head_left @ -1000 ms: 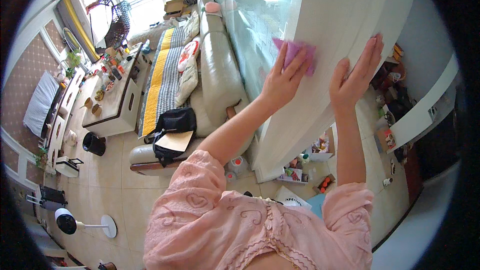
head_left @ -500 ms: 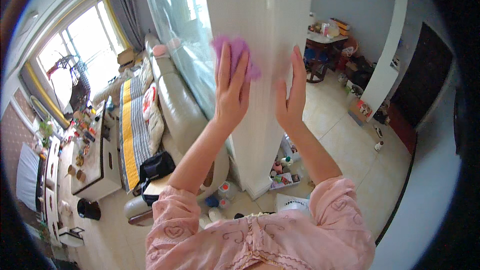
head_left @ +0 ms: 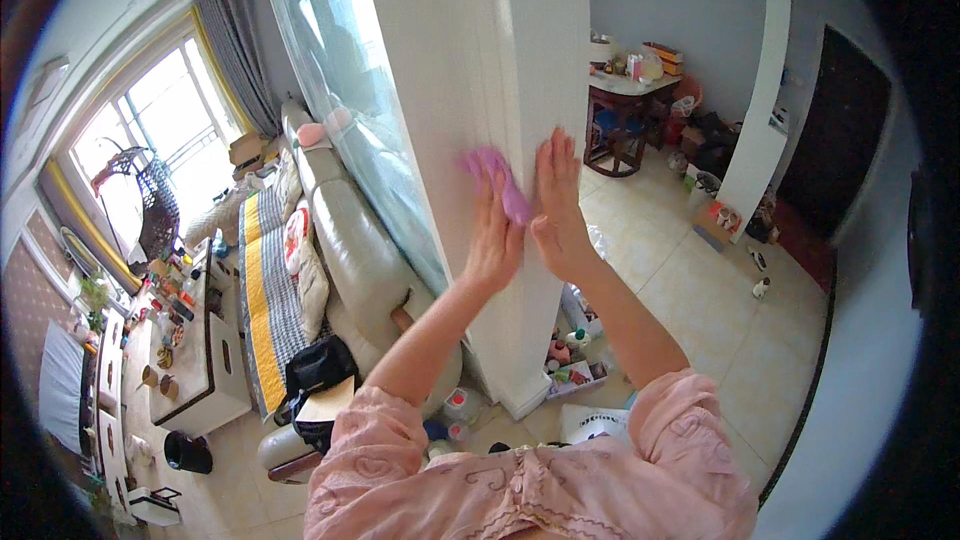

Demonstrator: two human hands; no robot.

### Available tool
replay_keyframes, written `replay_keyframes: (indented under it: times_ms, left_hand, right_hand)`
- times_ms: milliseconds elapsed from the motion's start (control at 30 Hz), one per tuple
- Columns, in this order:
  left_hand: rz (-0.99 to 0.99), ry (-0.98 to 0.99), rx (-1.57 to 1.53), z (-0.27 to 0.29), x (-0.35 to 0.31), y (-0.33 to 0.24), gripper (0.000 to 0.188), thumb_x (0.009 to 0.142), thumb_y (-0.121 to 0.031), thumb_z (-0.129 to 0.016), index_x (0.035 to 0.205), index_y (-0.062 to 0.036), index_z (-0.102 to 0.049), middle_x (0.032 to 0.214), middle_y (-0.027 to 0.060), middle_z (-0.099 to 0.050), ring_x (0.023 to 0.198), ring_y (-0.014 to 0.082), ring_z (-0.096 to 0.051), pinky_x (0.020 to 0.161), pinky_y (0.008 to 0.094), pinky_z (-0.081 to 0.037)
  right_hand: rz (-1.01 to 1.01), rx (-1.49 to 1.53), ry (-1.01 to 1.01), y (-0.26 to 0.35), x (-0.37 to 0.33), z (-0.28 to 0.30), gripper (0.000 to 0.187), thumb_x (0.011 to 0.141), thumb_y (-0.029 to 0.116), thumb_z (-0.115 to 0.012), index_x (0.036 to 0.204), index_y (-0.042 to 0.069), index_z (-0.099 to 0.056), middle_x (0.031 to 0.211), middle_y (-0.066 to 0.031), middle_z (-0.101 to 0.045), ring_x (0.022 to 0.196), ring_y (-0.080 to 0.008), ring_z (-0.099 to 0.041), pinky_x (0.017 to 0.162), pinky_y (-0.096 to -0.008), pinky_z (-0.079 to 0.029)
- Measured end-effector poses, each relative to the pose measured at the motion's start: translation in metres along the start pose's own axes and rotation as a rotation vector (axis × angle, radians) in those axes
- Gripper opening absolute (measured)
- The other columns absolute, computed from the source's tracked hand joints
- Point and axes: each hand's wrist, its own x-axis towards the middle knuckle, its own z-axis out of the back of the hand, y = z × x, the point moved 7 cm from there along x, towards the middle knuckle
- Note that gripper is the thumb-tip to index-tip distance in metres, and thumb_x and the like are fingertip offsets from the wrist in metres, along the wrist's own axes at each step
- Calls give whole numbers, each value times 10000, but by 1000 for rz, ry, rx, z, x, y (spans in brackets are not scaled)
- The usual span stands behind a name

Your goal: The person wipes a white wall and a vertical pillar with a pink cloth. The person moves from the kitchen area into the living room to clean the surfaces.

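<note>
A tall white pillar stands straight in front of me. My left hand presses a purple cloth against its front face, close to the corner edge. The cloth is bunched under and around the fingers. Just to the right, my right hand lies against the pillar's side with its fingers stretched out and nothing in them. Both forearms reach up from below in pink sleeves, and the two hands are close together.
Left of the pillar is a sheet of clear plastic beside a pale sofa. Bottles and a small box sit at the pillar's foot. A cluttered table stands behind to the right; a dark door is farther right.
My left hand has slid down and to the right with the purple cloth. The right hand has come lower and leftward, nearer to it. The whole view has shifted slightly.
</note>
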Motion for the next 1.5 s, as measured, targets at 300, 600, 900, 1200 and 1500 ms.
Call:
replay_keyframes:
  times_ms: [300,600,900,1200,1500]
  left_hand:
    - [71,86,-89,18,48,-13,600,927,-131,-413,1465,-31,-167,1532,207,-73,1417,361,-79,1136,424,-128]
    - [-176,-156,-261,92,270,-54,548,956,-228,-392,1464,-95,-234,1525,157,-178,1417,306,-137,1139,365,-128]
    - [-67,-24,-16,35,106,-20,572,941,-146,-388,1454,5,-184,1532,208,-74,1421,363,-19,1140,447,-62]
    - [-150,-119,-49,69,205,-40,569,958,-200,-379,1475,-82,-174,1544,145,-92,1426,312,-58,1151,407,-89]
    - [-158,-74,23,63,173,-51,619,911,-87,-409,1481,-101,-166,1545,157,-70,1424,332,-59,1146,430,-110]
  right_hand:
    - [-20,-20,-21,-11,1,-3,830,929,597,-186,1457,-33,-76,1519,-257,13,1399,-446,14,1110,-540,13]
    - [-84,22,75,-9,-6,-6,856,922,614,-201,1451,-48,-83,1521,-253,16,1403,-432,26,1110,-537,13]
    - [-49,-46,6,-3,-6,-8,792,945,520,-275,1452,-52,-67,1517,-263,26,1407,-418,52,1105,-543,39]
    - [-44,-57,6,-6,-8,-11,811,942,537,-258,1450,-54,-34,1512,-273,47,1398,-443,54,1100,-554,41]
    - [-62,-51,18,-6,-5,-17,826,933,533,-283,1438,-78,-50,1509,-281,28,1392,-460,42,1101,-561,31]
